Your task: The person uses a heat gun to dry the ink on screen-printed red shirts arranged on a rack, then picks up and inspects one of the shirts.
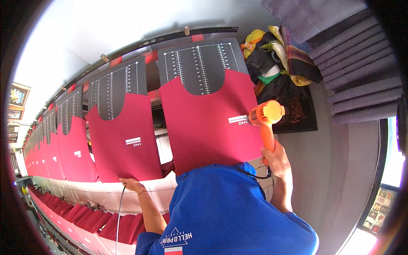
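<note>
My right hand (278, 161) is wrapped round the handle of an orange heat gun (267, 127). The gun's nozzle points left, close above a small white print on the dark red fabric panel (204, 127). That panel lies over a dark board (197, 59) marked with white measuring scales. My left hand (133, 185) is at the lower edge of the neighbouring red panel (121, 148), its fingers closed round a thin grey cable (119, 216) that hangs down out of view. Whether it also touches the fabric I cannot tell.
Several more boards with red panels (72, 148) run away to the left. A lower row of red fabric (85, 216) lies behind my left arm. At the far right end, a pile of coloured cloths (272, 59) sits beside a grey pleated curtain (361, 63).
</note>
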